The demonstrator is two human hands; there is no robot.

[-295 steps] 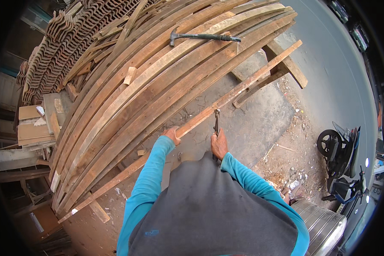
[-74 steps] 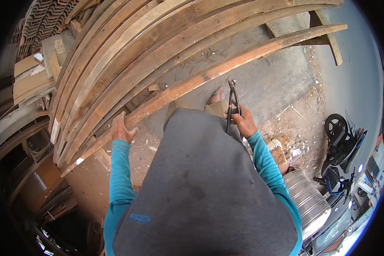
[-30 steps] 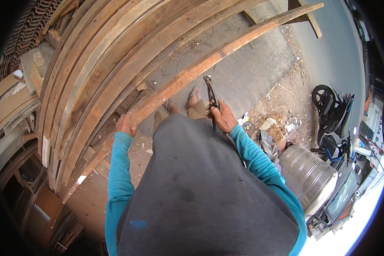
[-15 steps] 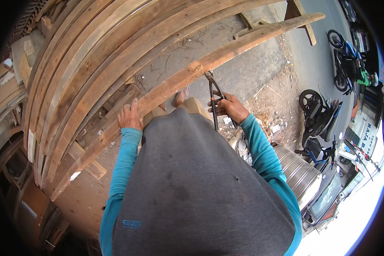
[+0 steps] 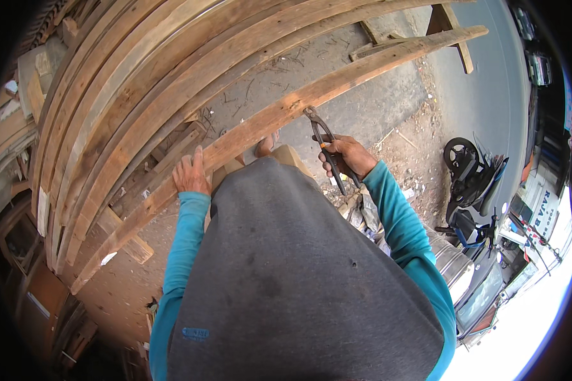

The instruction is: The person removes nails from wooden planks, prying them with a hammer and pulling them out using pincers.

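A long wooden beam (image 5: 260,131) runs slantwise in front of me, from the lower left to the upper right. My left hand (image 5: 191,173) lies on it with the fingers stretched over its top. Dark-handled pincers (image 5: 325,141) are in my right hand (image 5: 350,157), whose fingers wrap round the handles. The head of the pincers touches the near edge of the beam, close to a darker knot or hole. Whether the jaws grip a nail there is too small to tell.
Several long beams (image 5: 147,86) lie side by side beyond, to the left. A wooden support (image 5: 452,37) holds the beam's far right end. Rubble (image 5: 419,168) and a metal drum (image 5: 450,257) are at my right. A parked motorcycle (image 5: 471,184) stands by the road (image 5: 489,82).
The pincers' handles have swung to the right and toward me, with my right hand following. Their head stays at the beam's edge. My left hand has hardly moved.
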